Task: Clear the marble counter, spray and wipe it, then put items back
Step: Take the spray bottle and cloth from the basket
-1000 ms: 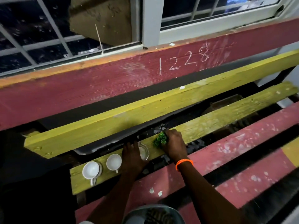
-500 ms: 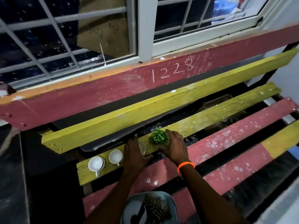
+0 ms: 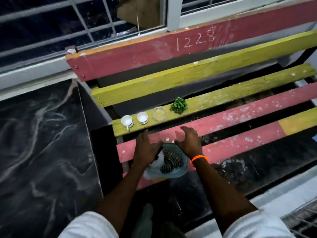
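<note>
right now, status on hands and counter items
Left hand and right hand open, empty, over teal bowl. Two cups, glass dish, plant on yellow slat. Nothing blocking.

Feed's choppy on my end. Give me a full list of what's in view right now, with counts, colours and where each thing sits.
Small white ceramic cups: two, white, left end of the yellow bench slat.
Clear round glass dish: one, transparent, same slat, right of the cups.
Small green leafy plant: one, green, same slat, right of the dish.
Blue plastic bowl: one, blue, dark patterned contents, on the near pink slat under the hands.
Painted wooden bench: one, pink and yellow, "1228" chalked on its back.
Dark marble counter: one, black with pale veins, left.
Left hand, right hand: open, empty, above the bowl; orange wristband on the right.
</note>
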